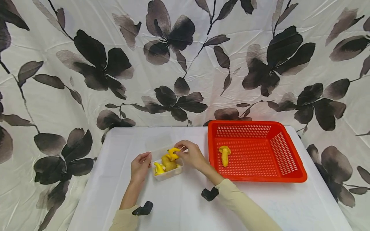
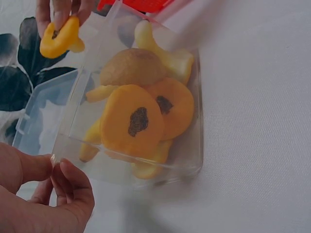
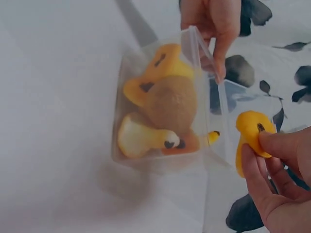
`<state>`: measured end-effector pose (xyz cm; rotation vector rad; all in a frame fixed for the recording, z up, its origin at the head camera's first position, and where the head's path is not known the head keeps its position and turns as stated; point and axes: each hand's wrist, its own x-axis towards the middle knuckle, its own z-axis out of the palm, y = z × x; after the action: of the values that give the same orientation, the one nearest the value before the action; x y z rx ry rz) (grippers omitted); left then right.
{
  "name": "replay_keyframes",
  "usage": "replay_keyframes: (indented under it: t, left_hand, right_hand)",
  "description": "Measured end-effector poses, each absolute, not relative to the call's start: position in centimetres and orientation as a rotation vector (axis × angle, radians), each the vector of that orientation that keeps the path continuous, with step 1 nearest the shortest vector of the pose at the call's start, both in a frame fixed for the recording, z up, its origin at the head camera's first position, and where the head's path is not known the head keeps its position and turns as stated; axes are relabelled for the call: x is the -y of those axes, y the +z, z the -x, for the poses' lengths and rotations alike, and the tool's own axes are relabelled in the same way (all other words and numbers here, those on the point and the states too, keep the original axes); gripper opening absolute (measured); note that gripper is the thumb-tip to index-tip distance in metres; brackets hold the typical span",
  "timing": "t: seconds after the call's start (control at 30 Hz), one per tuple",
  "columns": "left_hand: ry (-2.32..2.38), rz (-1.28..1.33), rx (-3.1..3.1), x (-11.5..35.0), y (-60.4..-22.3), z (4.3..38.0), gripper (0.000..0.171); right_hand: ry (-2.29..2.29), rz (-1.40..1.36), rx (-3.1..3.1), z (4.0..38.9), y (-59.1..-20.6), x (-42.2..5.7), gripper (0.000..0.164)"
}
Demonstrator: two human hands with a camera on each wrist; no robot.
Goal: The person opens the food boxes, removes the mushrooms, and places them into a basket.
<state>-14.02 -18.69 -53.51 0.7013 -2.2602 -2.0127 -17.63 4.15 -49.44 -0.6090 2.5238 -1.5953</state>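
Note:
My right hand (image 1: 189, 154) pinches a yellow toy mushroom (image 3: 253, 127) with a dark patch, holding it above the far side of a clear plastic box (image 1: 167, 175). With thumb and fingertips, my left hand (image 2: 53, 194) pinches the box's rim at its left corner. Inside the box lie several mushroom-shaped pieces: an orange-yellow mushroom (image 2: 131, 121) with a dark patch, a pale yellow mushroom (image 3: 141, 137) and a brown rounded cap (image 3: 171, 103). Some of these are partly hidden under others.
To the right stands a red perforated plastic basket (image 1: 257, 178), with one yellow mushroom (image 1: 224, 156) lying at its left. A clear lid (image 1: 158, 141) lies on the white table (image 1: 121, 144) behind the box. Floral cloth (image 1: 179, 73) hangs behind the table.

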Motion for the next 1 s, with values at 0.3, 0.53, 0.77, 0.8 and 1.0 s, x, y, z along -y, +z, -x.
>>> replay_keyframes:
  t: [0.3,0.53,0.77,0.8,1.0]
  left_hand:
    - [-1.990,-0.695,2.296,18.6,-53.4,13.9,0.034]
    - [-2.004,-0.695,2.284,18.7,-53.5,13.9,0.033]
    - [-2.009,-0.676,2.281,18.6,-53.7,13.9,0.033]
    - [-2.006,-0.677,2.280,18.6,-53.7,14.0,0.033]
    - [-1.997,-0.699,2.295,18.7,-53.7,13.9,0.036]
  right_hand:
    - [-1.717,0.400,-2.467,17.6,-48.6,-6.5,0.020]
    - [-1.799,0.308,-2.468,17.6,-48.5,-8.5,0.021]
    - [-1.878,0.253,-2.480,17.6,-48.6,-10.6,0.025]
    - [-1.894,0.257,-2.479,17.7,-48.6,-11.0,0.025]
    - [-2.040,0.276,-2.396,17.6,-48.9,-13.0,0.025]
